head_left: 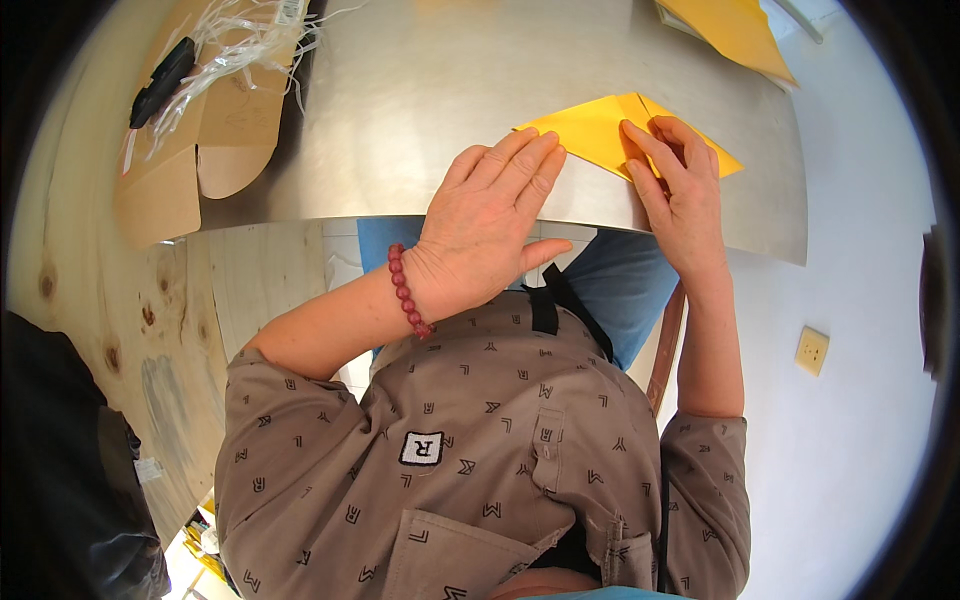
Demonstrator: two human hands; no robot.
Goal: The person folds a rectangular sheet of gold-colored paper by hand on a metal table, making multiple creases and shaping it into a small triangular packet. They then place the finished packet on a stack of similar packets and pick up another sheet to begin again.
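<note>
A piece of yellow paper [588, 135], folded into a long pointed shape, lies near the front edge of the metal tabletop. My left hand [490, 215] is stretched flat, its fingertips resting on the paper's left end and the thumb held apart. Over the right part of the paper, my right hand [685, 190] has its fingers bent, with thumb and forefinger closed at the folded edge. The fingers and knuckles hide some of the paper there. A dark red bead bracelet [402, 290] circles my left wrist.
Brown cardboard [240, 130] lies at the table's far left, with tangled white plastic strips [235, 55] and a black object [162, 82] on it. More yellow paper [735, 35] sits at the far right. The metal tabletop [420, 100] has a rounded outline in this view.
</note>
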